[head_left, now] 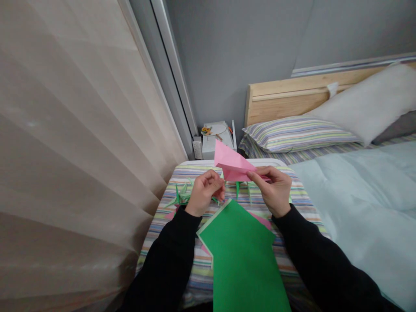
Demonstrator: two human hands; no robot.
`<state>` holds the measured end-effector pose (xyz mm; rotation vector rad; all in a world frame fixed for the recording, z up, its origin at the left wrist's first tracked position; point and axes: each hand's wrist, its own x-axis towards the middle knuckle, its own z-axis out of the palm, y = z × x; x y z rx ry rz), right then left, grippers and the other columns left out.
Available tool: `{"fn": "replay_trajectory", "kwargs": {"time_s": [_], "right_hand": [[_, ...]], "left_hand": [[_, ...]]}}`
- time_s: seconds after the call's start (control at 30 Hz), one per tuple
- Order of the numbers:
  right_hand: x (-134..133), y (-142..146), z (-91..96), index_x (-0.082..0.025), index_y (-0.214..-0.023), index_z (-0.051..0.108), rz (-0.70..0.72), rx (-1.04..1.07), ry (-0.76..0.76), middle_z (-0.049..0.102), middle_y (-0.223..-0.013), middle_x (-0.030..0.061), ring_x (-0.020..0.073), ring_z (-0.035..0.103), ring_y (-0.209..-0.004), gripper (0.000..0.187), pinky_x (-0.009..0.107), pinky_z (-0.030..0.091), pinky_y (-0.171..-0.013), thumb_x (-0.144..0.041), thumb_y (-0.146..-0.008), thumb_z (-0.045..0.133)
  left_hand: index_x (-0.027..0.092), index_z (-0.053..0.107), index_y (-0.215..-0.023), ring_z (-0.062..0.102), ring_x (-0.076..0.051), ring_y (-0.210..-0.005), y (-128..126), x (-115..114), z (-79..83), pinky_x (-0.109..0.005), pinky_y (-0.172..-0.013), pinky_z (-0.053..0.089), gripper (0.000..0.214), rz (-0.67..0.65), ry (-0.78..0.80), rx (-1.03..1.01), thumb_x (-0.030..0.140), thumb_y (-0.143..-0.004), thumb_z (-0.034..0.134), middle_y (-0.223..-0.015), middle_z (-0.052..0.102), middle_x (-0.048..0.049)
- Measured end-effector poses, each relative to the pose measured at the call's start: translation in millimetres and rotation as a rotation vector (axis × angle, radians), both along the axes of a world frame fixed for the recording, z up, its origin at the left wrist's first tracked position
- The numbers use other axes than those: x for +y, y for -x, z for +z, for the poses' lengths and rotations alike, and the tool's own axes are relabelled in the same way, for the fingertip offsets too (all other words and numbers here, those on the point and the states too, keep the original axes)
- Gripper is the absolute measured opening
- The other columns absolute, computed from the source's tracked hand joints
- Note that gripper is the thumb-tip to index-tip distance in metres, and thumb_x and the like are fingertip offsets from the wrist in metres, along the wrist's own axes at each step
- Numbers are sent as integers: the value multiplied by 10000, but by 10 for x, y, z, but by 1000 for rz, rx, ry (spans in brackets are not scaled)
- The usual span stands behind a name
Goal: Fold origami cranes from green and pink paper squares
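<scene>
A folded piece of pink paper (232, 162) is raised above the table, its pointed end up and to the left. My right hand (274, 188) pinches it at the right end between thumb and fingers. Just left of the paper, my left hand (208, 190) is curled, fingertips pressed together; whether anything small is in them I cannot make out. Below both hands lie green paper sheets (243, 247), with pink paper showing from under their edges. Folded green paper pieces (182, 195) with thin points sit behind and beside my left hand.
A striped cloth (165, 234) covers the table. On the left hangs a beige curtain (81, 151). To the right is a bed with a pale blue quilt (364, 195) and a striped pillow (299, 134). A small white stand (209, 147) holding an embroidery hoop is beyond the table.
</scene>
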<state>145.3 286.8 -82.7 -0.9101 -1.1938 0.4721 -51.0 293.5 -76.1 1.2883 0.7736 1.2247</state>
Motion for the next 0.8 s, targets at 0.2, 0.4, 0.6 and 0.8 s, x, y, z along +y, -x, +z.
{"fn": "replay_trajectory", "kwargs": {"time_s": [0.2, 0.4, 0.6, 0.8], "right_hand": [[4, -8, 6, -213, -729, 719, 40, -85, 0, 742, -696, 1, 169, 669, -643, 148, 292, 528, -622, -279, -801, 830], [8, -61, -23, -232, -863, 734, 138, -429, -139, 766, -847, 46, 197, 711, -785, 77, 339, 567, -733, -187, -913, 697], [15, -24, -101, -246, -894, 757, 180, -574, -238, 795, -918, 76, 228, 748, -869, 118, 381, 600, -801, -180, -932, 667], [18, -25, -104, -226, -935, 771, 234, -580, -264, 804, -930, 76, 226, 762, -891, 109, 376, 604, -821, -166, -935, 681]], "left_hand": [[191, 597, -959, 668, -203, -947, 96, 33, 5, -335, -824, 544, 311, 674, -627, 184, 418, -830, 766, -980, 655, -59], [216, 599, -1162, 441, -383, -1431, 98, -53, 74, -597, -1162, 341, 455, 600, -1029, 707, 456, -814, 768, -1428, 592, -165], [214, 713, -911, 446, -398, -1443, 15, -85, 15, -602, -1159, 318, 71, 549, -1094, 997, 242, -848, 729, -1383, 675, -117], [213, 703, -839, 471, -372, -1450, 4, -82, -19, -650, -1198, 224, 90, 477, -1086, 1048, 144, -856, 648, -1328, 724, -84]]}}
